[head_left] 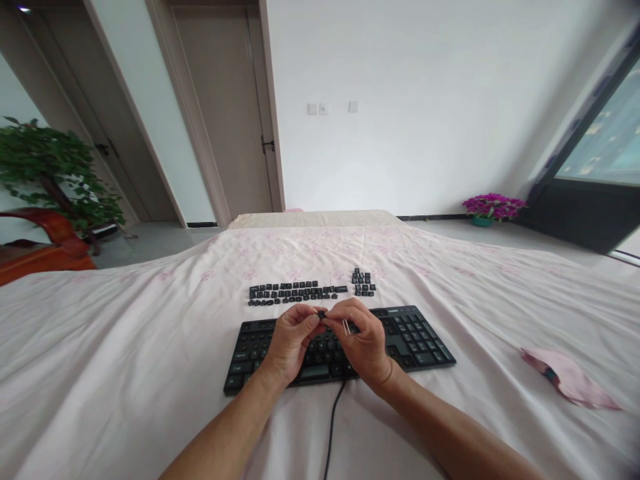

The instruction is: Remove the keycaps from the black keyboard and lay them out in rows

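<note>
My left hand [293, 337] pinches a small black keycap [321, 314] between thumb and fingertips, above the keyboard. My right hand [363, 337] meets it from the other side, fingers closed, with its fingertips at the keycap. A thin white double-stemmed tool [347, 327] shows between the right fingers; its kind and its tip are hidden. Beneath both hands lies a black keyboard [425, 337], with several gaps where caps are off. Behind it, loose keycaps [293, 293] stand in rows, and a smaller group of keycaps [363, 283] sits to their right.
A pink flowered cloth [150, 347] covers the wrinkled surface under everything. The keyboard's cable [334, 427] runs toward me. A crumpled pink cloth [570, 379] lies at the right. Farther off are a wooden armrest [50, 233], a leafy plant [50, 167] and purple flowers [494, 205].
</note>
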The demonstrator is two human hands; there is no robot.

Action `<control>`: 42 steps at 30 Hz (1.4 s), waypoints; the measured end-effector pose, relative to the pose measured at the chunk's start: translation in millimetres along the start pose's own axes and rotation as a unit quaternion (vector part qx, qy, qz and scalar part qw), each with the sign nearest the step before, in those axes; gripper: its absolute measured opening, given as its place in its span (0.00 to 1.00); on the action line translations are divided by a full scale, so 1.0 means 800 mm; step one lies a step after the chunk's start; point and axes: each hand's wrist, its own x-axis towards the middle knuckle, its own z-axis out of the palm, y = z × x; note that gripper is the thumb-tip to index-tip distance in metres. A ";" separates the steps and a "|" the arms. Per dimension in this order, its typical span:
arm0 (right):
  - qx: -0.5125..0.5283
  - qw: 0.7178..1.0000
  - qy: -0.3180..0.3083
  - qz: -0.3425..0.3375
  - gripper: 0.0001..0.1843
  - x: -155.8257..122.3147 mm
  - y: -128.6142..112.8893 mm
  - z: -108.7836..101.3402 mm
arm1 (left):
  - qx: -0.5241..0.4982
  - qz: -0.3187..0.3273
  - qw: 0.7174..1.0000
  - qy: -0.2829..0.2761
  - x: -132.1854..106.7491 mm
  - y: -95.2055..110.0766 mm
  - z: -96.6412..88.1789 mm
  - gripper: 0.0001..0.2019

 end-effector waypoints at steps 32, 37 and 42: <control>0.434 0.673 -0.229 0.553 0.17 0.026 0.008 -0.017 | 0.276 0.079 0.958 0.002 -0.010 0.007 0.006 0.16; 0.528 0.551 -0.214 0.611 0.16 0.017 0.017 -0.010 | 0.382 0.162 0.910 0.018 -0.012 0.010 0.004 0.11; 0.546 0.516 -0.214 0.625 0.14 0.015 0.017 -0.006 | 0.477 0.269 0.836 0.023 -0.013 0.019 0.000 0.07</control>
